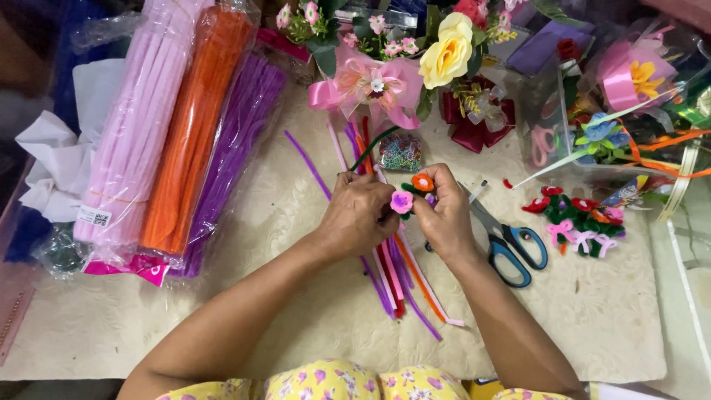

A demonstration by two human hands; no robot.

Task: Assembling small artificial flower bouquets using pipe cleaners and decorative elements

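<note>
My left hand [361,215] and my right hand [446,215] meet over the middle of the table, both pinching a tiny pipe-cleaner posy. The posy has a pink flower [401,201], an orange flower [423,182] and green stems between my fingertips. Loose pipe cleaners [396,285] in purple, pink, red and orange lie on the cream cloth directly under my hands. A green pipe cleaner [374,146] sticks up beyond my left hand.
Blue-handled scissors [511,244] lie right of my right hand. Finished small flowers [581,216] sit further right. Bagged pipe cleaners in pink [141,118], orange [194,126] and purple [237,148] lie left. Ribbon bouquets with a yellow rose [446,52] crowd the back.
</note>
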